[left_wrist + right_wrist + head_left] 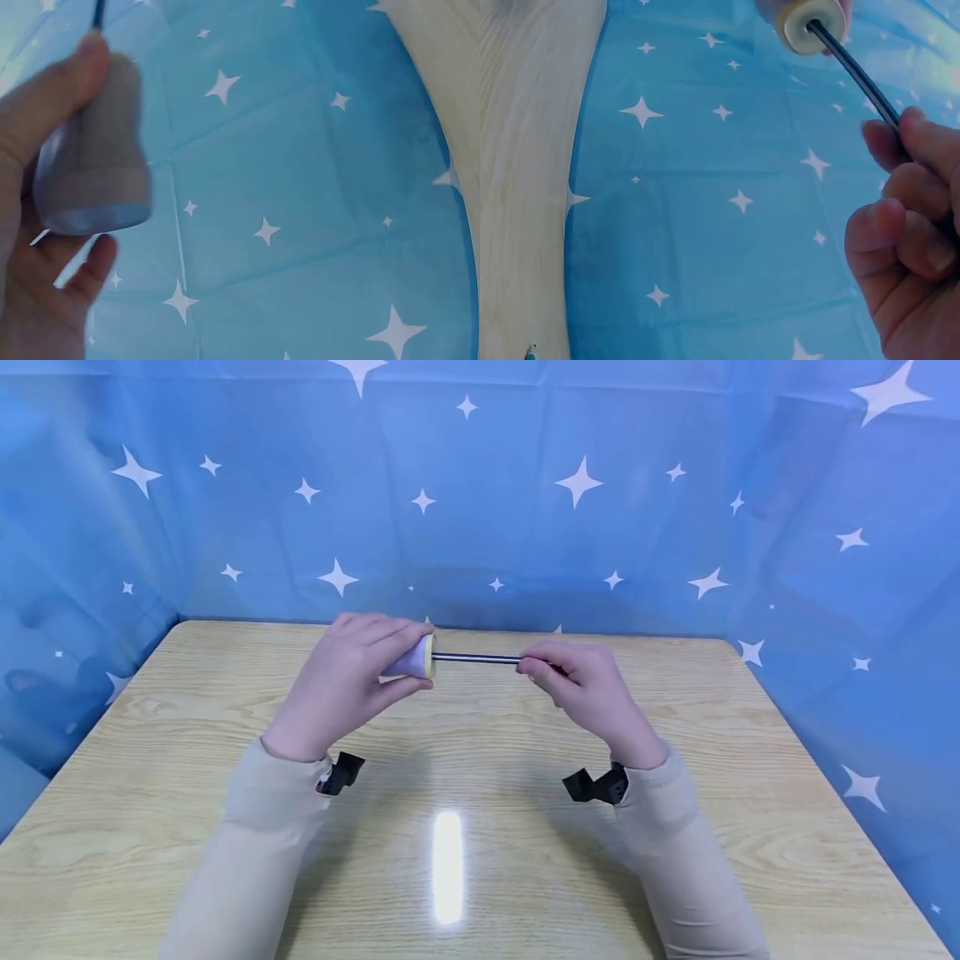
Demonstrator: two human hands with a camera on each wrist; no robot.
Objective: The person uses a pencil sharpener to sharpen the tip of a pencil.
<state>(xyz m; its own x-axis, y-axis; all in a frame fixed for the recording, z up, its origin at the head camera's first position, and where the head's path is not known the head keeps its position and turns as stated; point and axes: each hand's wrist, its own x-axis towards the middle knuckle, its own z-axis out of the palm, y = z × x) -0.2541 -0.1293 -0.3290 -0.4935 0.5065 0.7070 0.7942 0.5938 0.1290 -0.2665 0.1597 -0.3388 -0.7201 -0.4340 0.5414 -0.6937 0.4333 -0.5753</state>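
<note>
My left hand (341, 681) holds a lavender, waisted barrel-shaped pencil sharpener (408, 662) on its side above the table, thumb and fingers around its body. Its round cream end faces right, with a hole in the middle. A dark pencil (480, 658) with pale stripes runs level from that hole to my right hand (588, 689), which pinches it between thumb and forefinger. In the right wrist view the pencil (859, 76) enters the cream end (799, 37); its tip is hidden inside. The other fingers of the right hand (911, 247) are curled towards the palm.
A light wood-grain table (480, 760) lies below both hands. Behind it and along its sides hangs a blue curtain (495, 527) with white stars. A small teal tip (531, 351) shows at the lower left of the right wrist view, its kind unclear.
</note>
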